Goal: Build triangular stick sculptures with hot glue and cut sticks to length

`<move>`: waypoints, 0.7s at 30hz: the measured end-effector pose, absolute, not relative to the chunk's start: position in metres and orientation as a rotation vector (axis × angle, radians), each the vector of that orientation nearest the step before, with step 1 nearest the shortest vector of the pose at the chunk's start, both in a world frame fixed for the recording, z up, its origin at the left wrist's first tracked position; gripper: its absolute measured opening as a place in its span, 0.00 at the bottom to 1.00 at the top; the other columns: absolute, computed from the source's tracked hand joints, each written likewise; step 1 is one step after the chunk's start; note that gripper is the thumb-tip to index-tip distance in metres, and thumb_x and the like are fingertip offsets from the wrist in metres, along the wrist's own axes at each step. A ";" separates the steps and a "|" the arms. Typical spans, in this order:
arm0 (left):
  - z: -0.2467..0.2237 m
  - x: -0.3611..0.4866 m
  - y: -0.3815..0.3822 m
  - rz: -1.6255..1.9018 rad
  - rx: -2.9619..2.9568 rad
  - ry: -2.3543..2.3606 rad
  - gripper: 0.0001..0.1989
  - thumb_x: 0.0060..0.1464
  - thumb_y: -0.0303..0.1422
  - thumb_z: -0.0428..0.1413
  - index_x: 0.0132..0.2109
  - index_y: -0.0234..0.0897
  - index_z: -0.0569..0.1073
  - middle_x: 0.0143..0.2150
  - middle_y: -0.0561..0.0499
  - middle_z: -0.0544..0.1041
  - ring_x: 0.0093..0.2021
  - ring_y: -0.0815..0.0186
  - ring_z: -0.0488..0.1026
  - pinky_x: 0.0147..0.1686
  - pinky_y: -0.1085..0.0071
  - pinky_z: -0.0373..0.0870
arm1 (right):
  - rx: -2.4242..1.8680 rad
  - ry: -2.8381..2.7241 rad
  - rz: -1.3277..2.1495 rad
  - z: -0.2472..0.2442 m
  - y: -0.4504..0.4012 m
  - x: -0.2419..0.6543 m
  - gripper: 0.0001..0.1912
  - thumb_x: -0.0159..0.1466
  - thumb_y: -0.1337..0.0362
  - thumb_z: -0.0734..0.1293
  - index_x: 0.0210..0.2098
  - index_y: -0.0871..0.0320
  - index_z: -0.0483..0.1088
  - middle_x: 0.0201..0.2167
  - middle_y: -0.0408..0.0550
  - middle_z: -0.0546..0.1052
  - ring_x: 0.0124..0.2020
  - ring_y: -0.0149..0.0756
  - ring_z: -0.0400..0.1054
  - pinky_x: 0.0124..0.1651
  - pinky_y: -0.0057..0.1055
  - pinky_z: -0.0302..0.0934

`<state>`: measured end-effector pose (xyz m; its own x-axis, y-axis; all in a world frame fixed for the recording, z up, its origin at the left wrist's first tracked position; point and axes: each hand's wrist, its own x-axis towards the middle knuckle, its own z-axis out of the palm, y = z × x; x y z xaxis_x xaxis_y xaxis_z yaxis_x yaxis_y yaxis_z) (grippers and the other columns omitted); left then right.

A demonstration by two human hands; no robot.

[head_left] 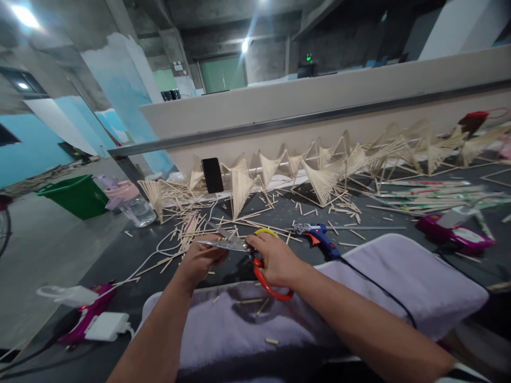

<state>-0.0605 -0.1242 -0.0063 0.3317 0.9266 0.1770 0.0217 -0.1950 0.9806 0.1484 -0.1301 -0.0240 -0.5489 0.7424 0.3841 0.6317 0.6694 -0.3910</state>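
Observation:
My right hand [275,258] grips a pair of scissors [235,244] with red and yellow handles. The blades stand apart and point left, toward my left hand [202,260]. The left fingers are bent and pressed together just behind the blades; what they hold, if anything, is hidden. Beneath both hands lies a lilac cloth pad [231,340] with several short wooden stick pieces on it. Thin wooden sticks [187,234] are heaped just beyond my left hand. To the right of the scissors, a blue glue gun [325,242] rests on the dark table, its cord running over the pad.
Twisted stick models [239,186] line the table's back, with a black phone [212,175] among them. A pink-lidded bottle [133,205] stands left, near a green bin [75,197]. Purple power strips [90,314] with white cables lie at both sides. Wrapped stick bundles [435,194] lie right.

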 end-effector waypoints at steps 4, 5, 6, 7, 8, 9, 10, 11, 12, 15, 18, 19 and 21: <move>-0.007 -0.056 -0.124 1.088 1.508 0.919 0.17 0.47 0.38 0.57 0.19 0.33 0.63 0.16 0.56 0.57 0.18 0.75 0.51 0.19 0.75 0.45 | -1.082 -2.347 0.270 -0.023 -0.129 0.147 0.23 0.50 0.68 0.61 0.46 0.56 0.60 0.36 0.48 0.64 0.37 0.36 0.59 0.38 0.30 0.55; -0.006 -0.055 -0.125 1.089 1.527 0.922 0.17 0.47 0.38 0.56 0.19 0.33 0.62 0.16 0.56 0.57 0.18 0.75 0.51 0.18 0.75 0.45 | -1.086 -2.338 0.265 -0.023 -0.129 0.146 0.23 0.49 0.68 0.61 0.47 0.56 0.60 0.36 0.48 0.64 0.38 0.37 0.59 0.38 0.30 0.55; -0.006 -0.054 -0.125 1.084 1.554 0.927 0.17 0.48 0.38 0.55 0.19 0.33 0.62 0.17 0.56 0.57 0.18 0.75 0.51 0.18 0.74 0.45 | -1.091 -2.325 0.261 -0.023 -0.129 0.146 0.24 0.49 0.68 0.61 0.47 0.56 0.60 0.37 0.49 0.64 0.38 0.37 0.58 0.39 0.31 0.55; -0.006 -0.052 -0.126 1.083 1.584 0.930 0.17 0.50 0.38 0.54 0.20 0.33 0.62 0.17 0.56 0.57 0.18 0.75 0.51 0.19 0.74 0.45 | -1.095 -2.308 0.258 -0.023 -0.130 0.145 0.25 0.49 0.68 0.62 0.48 0.56 0.59 0.37 0.49 0.64 0.39 0.37 0.58 0.40 0.31 0.55; -0.006 -0.051 -0.126 1.087 1.617 0.932 0.16 0.51 0.37 0.53 0.20 0.33 0.63 0.17 0.55 0.57 0.19 0.74 0.51 0.19 0.74 0.45 | -1.099 -2.291 0.257 -0.023 -0.130 0.144 0.25 0.50 0.68 0.62 0.49 0.56 0.59 0.38 0.49 0.64 0.39 0.37 0.58 0.40 0.32 0.55; -0.006 -0.050 -0.127 1.087 1.653 0.937 0.16 0.51 0.37 0.53 0.20 0.33 0.63 0.18 0.55 0.58 0.19 0.74 0.52 0.19 0.74 0.46 | -1.106 -2.274 0.256 -0.023 -0.131 0.143 0.26 0.50 0.68 0.62 0.49 0.56 0.59 0.38 0.50 0.64 0.40 0.38 0.57 0.41 0.32 0.54; -0.006 -0.049 -0.127 1.092 1.684 0.946 0.16 0.52 0.36 0.52 0.20 0.33 0.63 0.18 0.55 0.58 0.20 0.74 0.52 0.20 0.74 0.46 | -1.114 -2.261 0.256 -0.023 -0.131 0.142 0.26 0.50 0.68 0.62 0.49 0.57 0.59 0.39 0.50 0.63 0.40 0.38 0.57 0.42 0.33 0.54; -0.007 -0.048 -0.127 1.099 1.702 0.954 0.16 0.52 0.35 0.52 0.20 0.33 0.63 0.18 0.55 0.58 0.20 0.74 0.52 0.20 0.74 0.46 | -1.121 -2.255 0.260 -0.023 -0.131 0.142 0.26 0.50 0.69 0.62 0.49 0.57 0.59 0.39 0.50 0.63 0.40 0.38 0.57 0.42 0.33 0.54; -0.007 -0.047 -0.127 1.107 1.702 0.954 0.16 0.52 0.35 0.52 0.20 0.33 0.62 0.18 0.55 0.58 0.20 0.74 0.52 0.20 0.74 0.47 | -1.126 -2.253 0.268 -0.024 -0.131 0.141 0.26 0.50 0.69 0.62 0.49 0.57 0.59 0.39 0.50 0.63 0.40 0.38 0.57 0.42 0.33 0.54; -0.009 -0.045 -0.125 1.108 1.606 0.904 0.15 0.51 0.35 0.53 0.20 0.34 0.62 0.17 0.56 0.57 0.19 0.75 0.51 0.19 0.74 0.46 | -1.129 -2.277 0.302 -0.024 -0.131 0.141 0.25 0.50 0.70 0.62 0.48 0.57 0.60 0.38 0.49 0.64 0.39 0.37 0.58 0.41 0.31 0.55; -0.009 -0.046 -0.125 1.085 1.492 0.855 0.15 0.50 0.35 0.55 0.21 0.33 0.62 0.17 0.56 0.59 0.18 0.76 0.51 0.17 0.75 0.44 | -1.134 -2.316 0.294 -0.025 -0.129 0.143 0.23 0.50 0.68 0.62 0.47 0.58 0.61 0.36 0.49 0.65 0.38 0.37 0.59 0.39 0.31 0.55; -0.008 -0.047 -0.125 1.075 1.461 0.856 0.15 0.49 0.35 0.55 0.21 0.33 0.63 0.16 0.56 0.59 0.17 0.76 0.51 0.17 0.76 0.44 | -1.141 -2.326 0.285 -0.025 -0.129 0.144 0.22 0.51 0.68 0.62 0.47 0.58 0.61 0.36 0.49 0.65 0.38 0.37 0.59 0.39 0.30 0.54; -0.007 -0.049 -0.126 1.053 1.398 0.888 0.12 0.48 0.34 0.56 0.23 0.32 0.67 0.16 0.56 0.60 0.17 0.77 0.52 0.16 0.77 0.43 | -1.149 -2.348 0.281 -0.026 -0.129 0.145 0.20 0.51 0.68 0.62 0.45 0.58 0.61 0.36 0.50 0.67 0.37 0.37 0.60 0.38 0.30 0.54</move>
<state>-0.0493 -0.1261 -0.0068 0.3189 0.9414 0.1099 -0.0508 -0.0988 0.9938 0.1448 -0.1287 -0.0258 -0.5141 0.7829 0.3504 0.6782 0.6211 -0.3928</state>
